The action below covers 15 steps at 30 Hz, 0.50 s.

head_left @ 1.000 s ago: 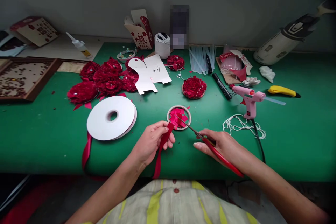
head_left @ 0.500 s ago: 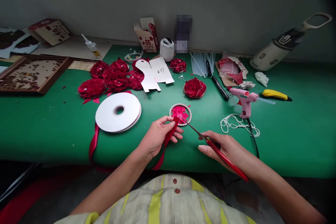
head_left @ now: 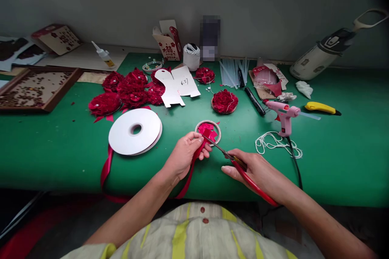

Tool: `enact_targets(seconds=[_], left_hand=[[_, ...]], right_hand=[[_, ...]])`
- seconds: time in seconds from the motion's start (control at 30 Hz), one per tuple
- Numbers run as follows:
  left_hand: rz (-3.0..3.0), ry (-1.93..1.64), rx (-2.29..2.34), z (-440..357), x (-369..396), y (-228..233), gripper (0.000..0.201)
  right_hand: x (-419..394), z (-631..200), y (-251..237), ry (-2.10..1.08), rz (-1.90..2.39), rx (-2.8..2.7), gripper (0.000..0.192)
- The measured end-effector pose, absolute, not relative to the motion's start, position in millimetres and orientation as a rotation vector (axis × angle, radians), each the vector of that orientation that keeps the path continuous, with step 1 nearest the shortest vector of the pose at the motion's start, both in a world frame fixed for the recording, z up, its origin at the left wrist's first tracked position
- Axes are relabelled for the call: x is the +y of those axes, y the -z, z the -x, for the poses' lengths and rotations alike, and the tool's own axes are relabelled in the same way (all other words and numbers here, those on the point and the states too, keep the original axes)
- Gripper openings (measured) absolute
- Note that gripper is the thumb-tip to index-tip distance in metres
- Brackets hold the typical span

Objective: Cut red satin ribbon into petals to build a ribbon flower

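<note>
Since half a second ago the left hand [head_left: 184,154] has lifted the ribbon end slightly toward 12 o'clock, and the scissors' tips now meet it at the ring's near edge.

Green table [head_left: 45,149]: spans the whole view. White ribbon spool [head_left: 135,131]: lies flat at 9 o'clock from the left hand, near it. Red ribbon [head_left: 189,173]: runs from under the spool, over the table's near edge, and up into the left hand. Left hand: fingers curled, thumb and fingertips pinched shut on the ribbon end. Right hand [head_left: 258,168]: at 3 o'clock from the left, fingers wrapped around the red-handled scissors [head_left: 240,166]; blades point to 10 o'clock, whether apart I cannot tell. Small ring [head_left: 208,132] holding cut red pieces: at 12 o'clock from the blade tips, touching them. Pink glue gun [head_left: 284,115]: at 1 o'clock from the right hand, well apart.
</note>
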<state>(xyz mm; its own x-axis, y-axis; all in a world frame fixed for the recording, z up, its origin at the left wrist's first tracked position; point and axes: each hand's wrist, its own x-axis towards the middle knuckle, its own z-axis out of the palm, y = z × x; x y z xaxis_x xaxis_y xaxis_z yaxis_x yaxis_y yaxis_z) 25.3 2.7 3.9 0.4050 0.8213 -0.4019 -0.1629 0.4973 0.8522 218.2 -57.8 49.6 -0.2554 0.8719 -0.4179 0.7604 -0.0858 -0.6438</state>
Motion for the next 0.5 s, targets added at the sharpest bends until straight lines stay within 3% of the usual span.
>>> enact_targets(seconds=[0.5], left_hand=[[-0.758, -0.652, 0.869, -24.0, 2.9, -8.3, 0.006]], right_hand=[[-49.4, -221.1, -39.6, -1.320, 1.777, -1.916, 0.038]])
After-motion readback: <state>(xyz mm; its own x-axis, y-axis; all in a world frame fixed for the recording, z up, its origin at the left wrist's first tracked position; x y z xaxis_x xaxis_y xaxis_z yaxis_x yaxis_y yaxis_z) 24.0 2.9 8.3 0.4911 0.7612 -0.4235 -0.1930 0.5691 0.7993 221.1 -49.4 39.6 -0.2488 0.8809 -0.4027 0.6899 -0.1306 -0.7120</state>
